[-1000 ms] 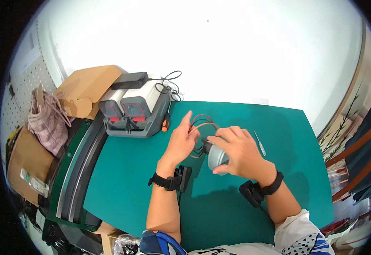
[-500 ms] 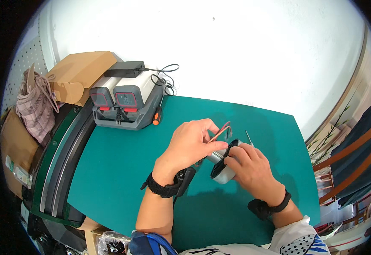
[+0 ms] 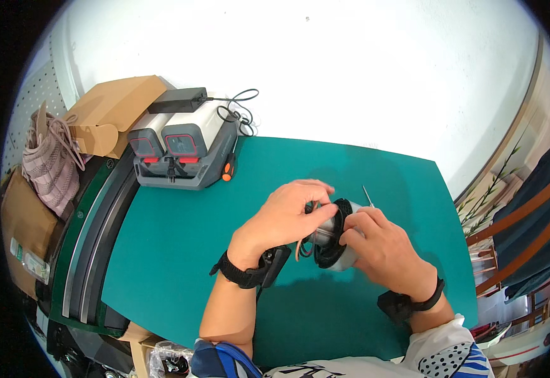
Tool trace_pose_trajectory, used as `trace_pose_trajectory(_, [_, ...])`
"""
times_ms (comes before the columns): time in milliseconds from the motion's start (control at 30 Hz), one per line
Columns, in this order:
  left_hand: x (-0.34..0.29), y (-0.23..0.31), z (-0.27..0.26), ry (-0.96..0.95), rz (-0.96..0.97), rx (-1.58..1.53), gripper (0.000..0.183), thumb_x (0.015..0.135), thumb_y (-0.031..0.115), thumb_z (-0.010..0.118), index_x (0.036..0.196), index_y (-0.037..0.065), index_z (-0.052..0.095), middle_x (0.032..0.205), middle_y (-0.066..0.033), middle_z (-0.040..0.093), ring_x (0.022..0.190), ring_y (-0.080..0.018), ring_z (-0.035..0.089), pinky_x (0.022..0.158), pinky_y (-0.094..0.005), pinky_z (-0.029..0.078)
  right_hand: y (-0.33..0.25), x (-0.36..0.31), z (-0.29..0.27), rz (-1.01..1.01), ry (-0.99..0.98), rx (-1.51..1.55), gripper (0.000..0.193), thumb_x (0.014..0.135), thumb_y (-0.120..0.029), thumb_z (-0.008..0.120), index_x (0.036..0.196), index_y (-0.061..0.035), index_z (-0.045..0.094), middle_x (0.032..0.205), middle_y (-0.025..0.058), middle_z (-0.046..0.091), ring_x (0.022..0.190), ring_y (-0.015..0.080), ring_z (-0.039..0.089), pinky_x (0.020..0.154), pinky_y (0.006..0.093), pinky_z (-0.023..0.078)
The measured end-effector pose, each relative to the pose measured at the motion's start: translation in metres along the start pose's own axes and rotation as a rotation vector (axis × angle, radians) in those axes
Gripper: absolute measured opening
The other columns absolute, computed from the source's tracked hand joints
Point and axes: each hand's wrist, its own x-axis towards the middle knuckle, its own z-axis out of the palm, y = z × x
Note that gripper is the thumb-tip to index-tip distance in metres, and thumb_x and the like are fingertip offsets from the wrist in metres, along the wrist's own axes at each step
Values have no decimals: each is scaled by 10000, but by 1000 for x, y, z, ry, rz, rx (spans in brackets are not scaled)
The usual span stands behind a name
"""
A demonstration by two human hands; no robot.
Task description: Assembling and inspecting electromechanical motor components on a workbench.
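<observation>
Over the right half of the green table, both my hands are closed on a round device that looks like a motor. It has a silver metal cylinder (image 3: 323, 237), a black ring (image 3: 329, 256) and a pale grey housing (image 3: 345, 261). My left hand (image 3: 281, 215) grips the cylinder end, with thumb and fingers around thin wires (image 3: 300, 250) that hang below it. My right hand (image 3: 388, 244) holds the housing from the right, fingertips at its rim. Its underside is hidden. A thin metal rod (image 3: 367, 195) lies just beyond my right hand.
At the table's back left stands a grey dock (image 3: 180, 178) with two white-and-grey packs and a black power adapter (image 3: 178, 100) on top. An orange-and-black handled tool (image 3: 227, 170) leans there. A cardboard box (image 3: 114, 104) and pink shoe (image 3: 49, 160) lie further left.
My left hand has closed in over the wires, which stuck up before and now hang below the cylinder. The device has turned slightly, its black ring showing more toward the left.
</observation>
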Motion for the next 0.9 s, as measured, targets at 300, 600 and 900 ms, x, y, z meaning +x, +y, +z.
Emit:
trace_pose_trajectory(300, [5,-10,7,-97,-115,-9,492,999,407,423,846,-8,639,832,-134,634,800,-229,584,779,-332,463,25,-6,-6,58,-31,101,467,548,59,729,957,-48,530,1076,106,516,1063,333,519,817,399,508])
trace_pose_trajectory(600, [13,-26,12,-53,-124,-25,404,986,361,485,854,10,633,737,-46,581,726,-134,527,683,-291,443,46,-8,-9,43,-90,377,441,574,115,642,974,-64,598,1105,108,527,1062,312,516,904,377,454])
trace_pose_trajectory(900, [30,-30,37,-93,-163,-119,336,943,338,557,856,35,674,688,-50,612,648,-101,525,609,-272,426,79,-15,-9,205,-94,744,261,720,-86,643,976,-36,630,1051,123,578,1047,281,521,904,395,434])
